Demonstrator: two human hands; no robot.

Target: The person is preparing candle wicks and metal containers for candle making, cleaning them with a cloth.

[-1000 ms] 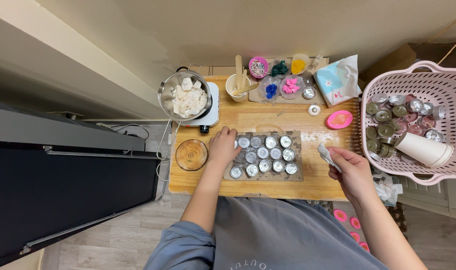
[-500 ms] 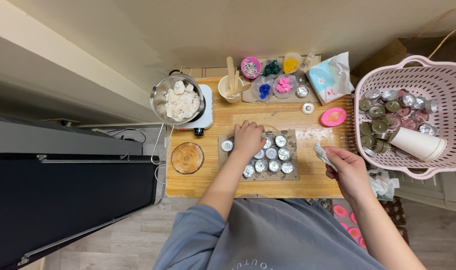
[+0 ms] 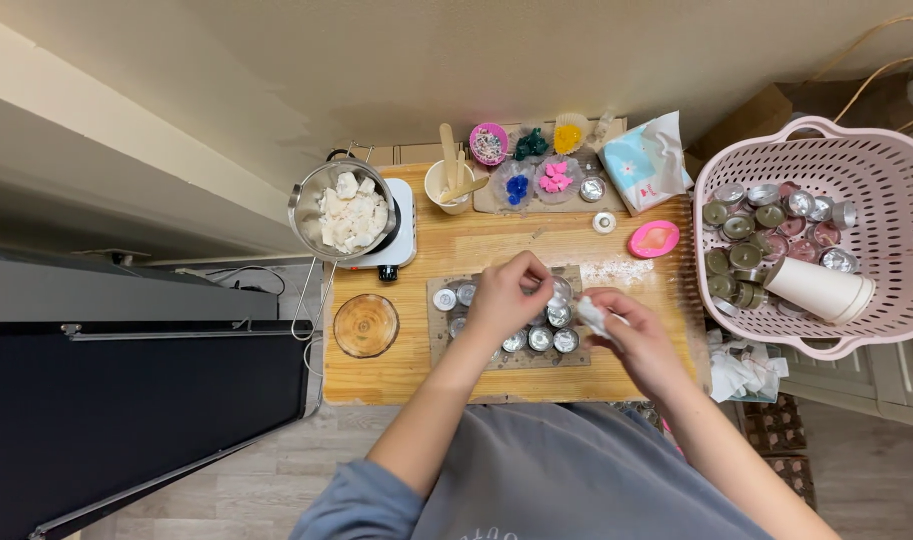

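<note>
Both hands (image 3: 567, 310) meet above silver tins (image 3: 537, 340); blue-white packet (image 3: 645, 160) behind.

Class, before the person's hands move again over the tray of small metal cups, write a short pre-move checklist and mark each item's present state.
1. Left hand over the tray of small metal cups: ok.
2. Right hand holds a small white piece: ok.
3. What the left grip holds: cannot tell.
4. Pot of white chunks sits on the hot plate, apart from the hands: ok.
5. Cups on tray upright: ok.
</note>
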